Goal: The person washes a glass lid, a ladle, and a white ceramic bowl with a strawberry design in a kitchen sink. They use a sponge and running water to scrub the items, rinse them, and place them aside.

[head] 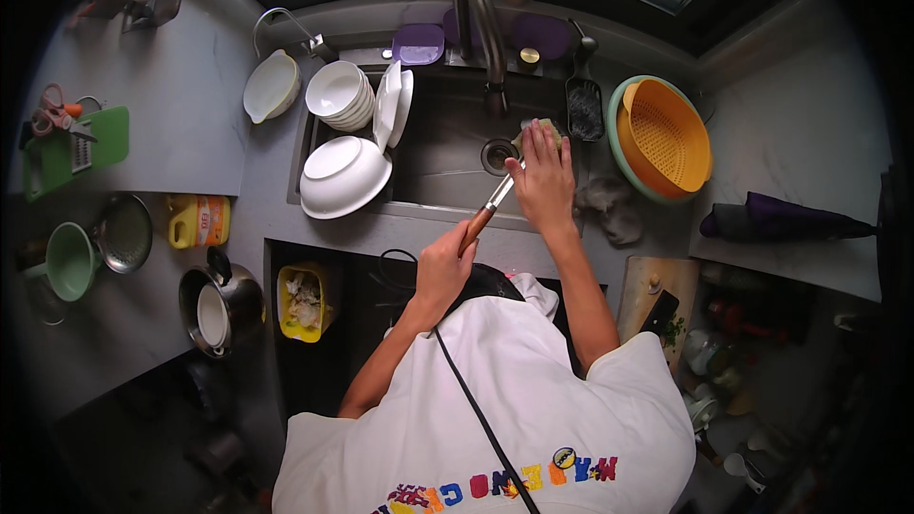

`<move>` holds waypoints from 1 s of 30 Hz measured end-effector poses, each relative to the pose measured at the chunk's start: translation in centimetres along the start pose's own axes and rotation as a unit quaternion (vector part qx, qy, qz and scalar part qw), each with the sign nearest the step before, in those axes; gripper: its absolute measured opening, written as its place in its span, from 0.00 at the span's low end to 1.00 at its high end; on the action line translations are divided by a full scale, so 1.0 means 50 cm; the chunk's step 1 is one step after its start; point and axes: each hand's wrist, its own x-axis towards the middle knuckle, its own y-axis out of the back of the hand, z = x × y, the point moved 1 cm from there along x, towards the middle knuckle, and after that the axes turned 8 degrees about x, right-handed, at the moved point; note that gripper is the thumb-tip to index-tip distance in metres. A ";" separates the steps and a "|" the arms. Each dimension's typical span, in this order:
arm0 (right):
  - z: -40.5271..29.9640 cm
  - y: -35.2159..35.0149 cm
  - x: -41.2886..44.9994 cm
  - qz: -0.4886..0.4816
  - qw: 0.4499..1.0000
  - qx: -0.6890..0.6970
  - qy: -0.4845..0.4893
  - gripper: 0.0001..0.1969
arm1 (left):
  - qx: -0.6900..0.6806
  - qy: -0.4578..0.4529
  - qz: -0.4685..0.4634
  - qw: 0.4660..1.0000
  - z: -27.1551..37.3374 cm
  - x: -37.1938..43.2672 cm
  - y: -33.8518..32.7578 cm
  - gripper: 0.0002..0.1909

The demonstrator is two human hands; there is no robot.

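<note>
My left hand [444, 268] grips the wooden handle of a long metal utensil [500, 190], held at a slant over the front rim of the sink [443, 189]. At its far end, beside the drain, my right hand [544, 171] presses a pale green sponge or scouring cloth [550, 128] against it. The utensil's head is mostly hidden by my right hand and the sponge, so its kind cannot be told. Above the sink arches a metal faucet [485, 21]; whether water runs cannot be told.
Stacked white bowls [335, 89], upright plates and a large white bowl [343, 178] stand at the sink's left. An orange colander [668, 139] in a green basin lies right, near a grey cloth [615, 210]. A wooden cutting board [643, 285] holds a dark knife.
</note>
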 end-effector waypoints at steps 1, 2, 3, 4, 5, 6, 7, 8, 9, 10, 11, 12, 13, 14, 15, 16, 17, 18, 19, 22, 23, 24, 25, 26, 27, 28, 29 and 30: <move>0.015 -0.014 0.004 0.010 1.000 0.015 -0.025 0.31 | 0.012 -0.006 0.003 1.000 0.000 -0.007 0.000 0.16; 0.039 -0.030 0.010 0.021 0.998 0.030 -0.050 0.31 | 0.024 -0.013 0.005 1.000 0.000 -0.013 0.000 0.16; 0.064 -0.047 0.010 0.030 0.996 0.045 -0.077 0.31 | 0.036 -0.013 -0.006 0.999 0.000 -0.021 0.000 0.16; 0.085 -0.054 0.018 0.022 0.993 0.061 -0.103 0.28 | 0.050 -0.015 -0.015 0.999 -0.003 -0.026 -0.001 0.16; 0.111 -0.058 0.025 -0.025 0.978 0.143 -0.150 0.28 | 0.063 -0.017 -0.024 0.998 -0.007 -0.029 -0.002 0.16; 0.119 -0.039 0.041 -0.073 0.952 0.222 -0.196 0.27 | 0.063 -0.016 -0.020 0.998 -0.011 -0.030 -0.004 0.17; 0.125 -0.028 0.051 -0.120 0.916 0.299 -0.241 0.27 | 0.063 -0.016 -0.017 0.998 -0.016 -0.028 -0.007 0.17; 0.138 -0.047 0.043 -0.083 0.940 0.278 -0.182 0.23 | 0.062 -0.016 -0.014 0.998 -0.020 -0.027 -0.009 0.17; 0.131 -0.047 0.041 -0.058 0.959 0.252 -0.119 0.22 | 0.054 -0.016 -0.006 0.998 -0.022 -0.025 -0.009 0.17; 0.122 -0.044 0.031 -0.033 0.973 0.224 -0.055 0.21 | 0.045 -0.016 0.003 0.999 -0.024 -0.023 -0.009 0.17; 0.113 -0.042 0.021 -0.008 0.981 0.195 0.009 0.21 | 0.037 -0.016 0.011 0.999 -0.025 -0.020 -0.009 0.16; 0.095 -0.035 0.009 -0.018 0.984 0.175 0.033 0.20 | 0.034 -0.012 0.007 0.999 -0.027 -0.020 -0.008 0.16; 0.072 -0.024 -0.002 -0.027 0.986 0.156 0.056 0.20 | 0.032 -0.009 0.003 0.999 -0.028 -0.016 -0.006 0.16; 0.053 -0.020 -0.011 -0.036 0.987 0.137 0.079 0.19 | 0.030 -0.005 -0.002 1.000 -0.030 -0.014 -0.004 0.16; 0.049 -0.020 -0.020 -0.037 0.988 0.133 0.071 0.19 | 0.021 -0.003 -0.001 1.000 -0.028 -0.012 -0.006 0.16; 0.046 -0.026 -0.030 -0.037 0.989 0.129 0.062 0.19 | 0.012 -0.002 -0.001 1.000 -0.027 -0.011 -0.007 0.16; 0.044 -0.028 -0.037 -0.038 0.990 0.125 0.053 0.19 | 0.004 0.000 -0.001 1.000 -0.025 -0.009 -0.008 0.16; 0.034 -0.015 -0.034 -0.025 0.989 0.132 0.058 0.19 | 0.008 0.001 0.000 1.000 -0.025 -0.008 -0.006 0.16; 0.033 -0.006 -0.029 -0.024 0.985 0.159 0.056 0.18 | 0.013 0.001 0.001 1.000 -0.025 -0.005 -0.002 0.16; 0.057 0.010 -0.013 0.002 0.979 0.198 0.041 0.15 | 0.018 -0.003 0.000 1.000 -0.020 0.000 0.002 0.15; 0.068 0.012 -0.009 0.022 0.982 0.187 0.030 0.13 | 0.018 -0.005 -0.001 1.000 -0.018 0.000 0.003 0.15; 0.078 0.016 -0.002 0.045 0.983 0.175 0.020 0.12 | 0.015 -0.002 -0.003 1.000 -0.016 0.001 0.005 0.16; 0.086 0.018 0.004 0.048 0.984 0.167 0.031 0.11 | 0.013 0.000 -0.005 1.000 -0.014 -0.002 0.007 0.16; 0.093 0.021 0.010 0.051 0.985 0.160 0.042 0.11 | 0.010 0.002 -0.006 1.000 -0.011 -0.002 0.009 0.16; 0.096 0.023 0.012 0.051 0.985 0.154 0.054 0.10 | 0.012 0.002 -0.010 1.000 -0.009 0.000 0.011 0.16; 0.092 0.023 0.011 0.048 0.986 0.140 0.080 0.10 | 0.013 0.002 -0.013 1.000 -0.007 0.004 0.014 0.16; 0.084 0.019 0.011 0.045 0.985 0.125 0.106 0.09 | 0.014 0.002 -0.016 1.000 -0.007 0.007 0.016 0.16; 0.075 0.016 0.010 0.040 0.984 0.112 0.132 0.08 | 0.018 0.002 -0.015 1.000 -0.008 0.009 0.016 0.16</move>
